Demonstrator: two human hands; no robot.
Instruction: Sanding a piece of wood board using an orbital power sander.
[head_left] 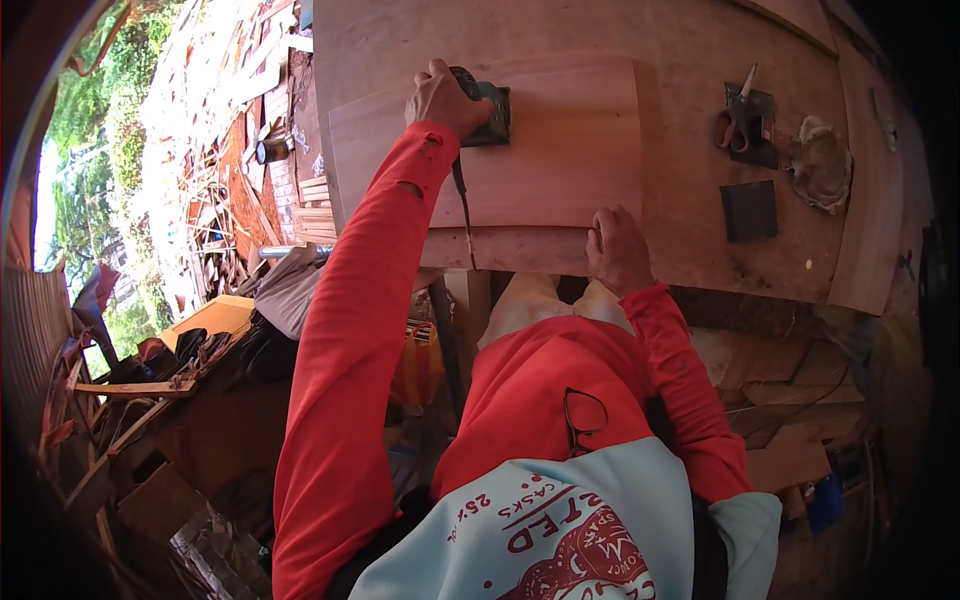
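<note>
My left hand [440, 102] is wrapped around a dark green palm sander [492, 118], whose square pad sits flat on a wide reddish wooden board [570, 140]. From the sander a dark cord [463, 200] runs toward me, over the near edge of the board. My right hand [618, 252] is at the board's near edge, right of centre, with its fingers curled closed. Whatever lies under those fingers, if anything, is hidden. The board rests on a larger wooden worktable [690, 200].
On the table's right lie scissors [736, 125] on a dark pad, a dark square sheet [749, 211] and a crumpled pale-rimmed item [822, 165]. A long plank [870, 200] lines the right end. Wood scraps [225, 200] and a dark can [271, 151] are off to the left.
</note>
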